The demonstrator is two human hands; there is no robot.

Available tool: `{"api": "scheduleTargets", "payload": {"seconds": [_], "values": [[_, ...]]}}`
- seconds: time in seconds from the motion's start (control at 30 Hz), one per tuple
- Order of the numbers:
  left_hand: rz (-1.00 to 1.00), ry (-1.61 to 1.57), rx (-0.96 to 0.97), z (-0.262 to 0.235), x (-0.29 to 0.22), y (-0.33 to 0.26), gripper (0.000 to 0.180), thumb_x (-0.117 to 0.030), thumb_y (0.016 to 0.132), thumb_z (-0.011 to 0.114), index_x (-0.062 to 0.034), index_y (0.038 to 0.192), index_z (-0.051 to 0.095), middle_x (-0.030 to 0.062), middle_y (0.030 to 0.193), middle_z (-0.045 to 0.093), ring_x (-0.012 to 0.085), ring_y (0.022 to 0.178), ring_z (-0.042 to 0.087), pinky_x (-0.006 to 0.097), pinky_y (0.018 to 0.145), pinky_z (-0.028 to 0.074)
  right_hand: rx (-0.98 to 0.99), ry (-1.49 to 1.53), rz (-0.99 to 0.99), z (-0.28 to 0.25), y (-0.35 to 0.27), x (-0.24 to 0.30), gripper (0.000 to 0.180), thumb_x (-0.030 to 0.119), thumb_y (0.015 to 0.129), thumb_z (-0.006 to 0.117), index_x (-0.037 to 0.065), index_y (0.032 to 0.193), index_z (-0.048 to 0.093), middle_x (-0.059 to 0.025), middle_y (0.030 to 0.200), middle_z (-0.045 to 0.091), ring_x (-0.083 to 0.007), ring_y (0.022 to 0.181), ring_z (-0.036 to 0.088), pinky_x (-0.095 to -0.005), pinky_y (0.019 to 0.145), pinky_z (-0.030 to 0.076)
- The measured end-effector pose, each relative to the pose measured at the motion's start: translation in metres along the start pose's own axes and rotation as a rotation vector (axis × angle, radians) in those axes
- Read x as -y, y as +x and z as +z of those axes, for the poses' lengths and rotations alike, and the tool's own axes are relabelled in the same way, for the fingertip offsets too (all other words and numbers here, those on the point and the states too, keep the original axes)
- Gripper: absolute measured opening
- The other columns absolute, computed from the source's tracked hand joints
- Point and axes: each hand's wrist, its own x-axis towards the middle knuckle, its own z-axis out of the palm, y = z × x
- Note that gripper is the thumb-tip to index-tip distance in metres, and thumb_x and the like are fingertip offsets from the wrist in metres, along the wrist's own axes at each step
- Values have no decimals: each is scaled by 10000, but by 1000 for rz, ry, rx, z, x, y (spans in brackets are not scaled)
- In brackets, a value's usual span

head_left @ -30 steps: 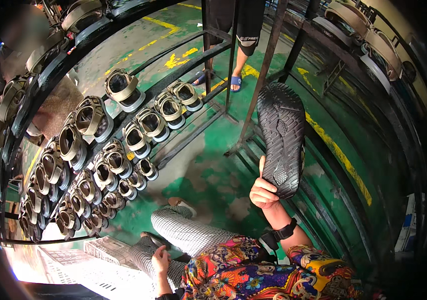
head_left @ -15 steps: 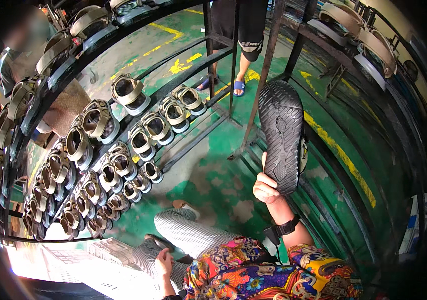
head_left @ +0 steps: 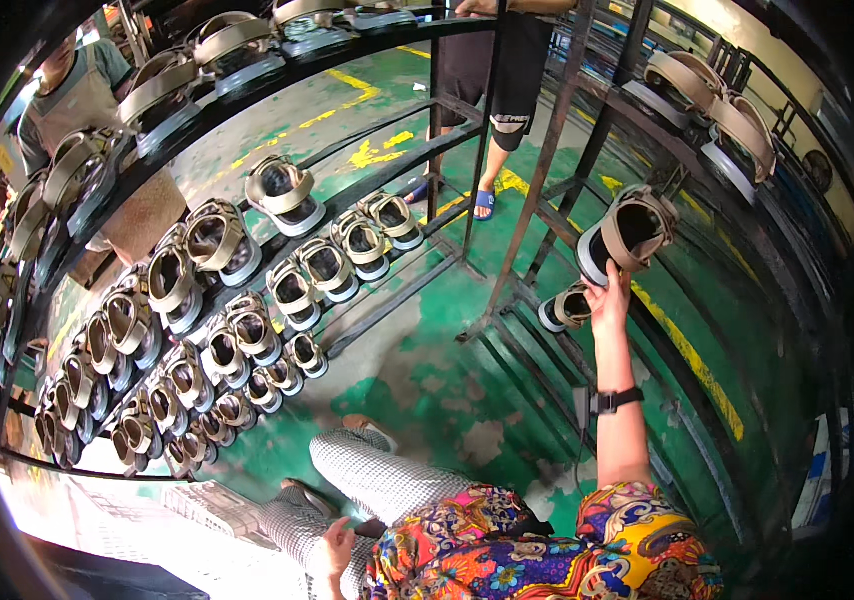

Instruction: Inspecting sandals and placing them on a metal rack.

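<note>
1. Held item: your right hand (head_left: 609,292) had hold of a beige-strapped sandal (head_left: 637,235), at the left edge of the right rack (head_left: 561,120), below its upper shelf. Contact between sole and rail could not be confirmed.
2. Right grip: closed to the thickness of the sandal's near end, fingers against that end and the sole. The foot opening faced up towards you and was unobstructed.
3. Handling, as judged: a level sole over the rails was called for, with the weight borne by the rack before the fingers loosened. Drawing the fingers straight back would have spared the straps.
4. Clearance, as judged: the lower sandal (head_left: 566,308), just below your fingers near the rack's left edge, needed care; a dropped wrist risked knocking it.
5. Right arm pose: extended well forward and nearly straight, sleeve to fingertips, with the black wrist strap (head_left: 617,402) clear of the sandal.
6. Left hand (head_left: 337,547): low beside your checked trousers (head_left: 387,470), fingers seemingly loosely bent. Nothing was visible in it; how far open it was could not be told.
7. Surroundings: similar sandals (head_left: 322,262) stood in rows along the left rack's rails.
</note>
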Motion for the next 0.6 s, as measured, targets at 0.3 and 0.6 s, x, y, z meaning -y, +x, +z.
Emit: {"api": "scheduleTargets", "payload": {"seconds": [0.3, 0.6], "values": [[206, -29, -43, -3, -29, -41, 363, -117, 866, 570, -75, 1226, 548, 103, 926, 647, 135, 681, 558, 292, 644, 480, 199, -213, 43, -8, 41, -16, 518, 321, 845, 552, 90, 1288, 414, -104, 1145, 527, -206, 806, 573, -287, 619, 413], [352, -164, -88, -79, -110, -103, 380, -258, 915, 527, -59, 1238, 514, 142, 1042, 633, 311, 919, 620, 386, 803, 491, 600, 673, 807, -32, 75, -5, 278, 78, 917, 482, 42, 1176, 578, -129, 1233, 556, -326, 1034, 581, -444, 808, 507]]}}
